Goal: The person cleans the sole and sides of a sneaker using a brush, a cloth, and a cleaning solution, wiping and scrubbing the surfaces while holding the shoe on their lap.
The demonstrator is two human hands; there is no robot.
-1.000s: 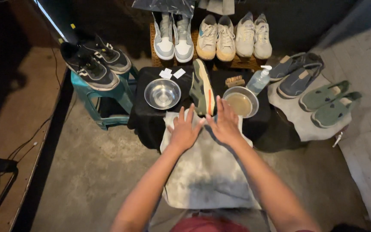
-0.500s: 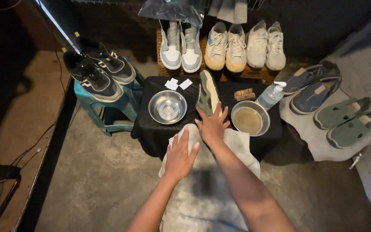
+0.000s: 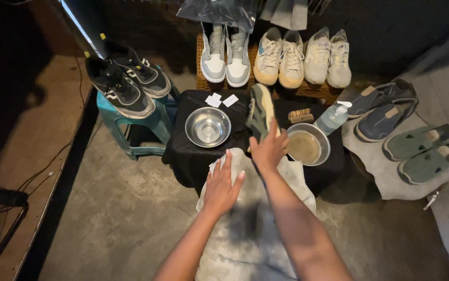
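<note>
Now: right hand fingers curled round heel of olive suede sneaker; likely light, stiff sole, best gripped there. Left hand spread flat on soft grey cloth.

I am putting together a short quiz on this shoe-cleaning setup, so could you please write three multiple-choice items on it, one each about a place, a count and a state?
1. Where does the pair of black sneakers rest?
A. on the teal stool
B. on the grey cloth
C. in a metal bowl

2. How many metal bowls stand on the black-draped table?
A. one
B. two
C. three

3. What does the right hand do?
A. holds the pump bottle
B. lies flat on the floor
C. grips the olive shoe

Answers:
1 A, since both black sneakers sit on the stool's seat.
2 B, an empty bowl and a bowl of murky liquid.
3 C, its fingers close on the shoe's near end, while the left hand lies flat on the grey cloth.
</note>
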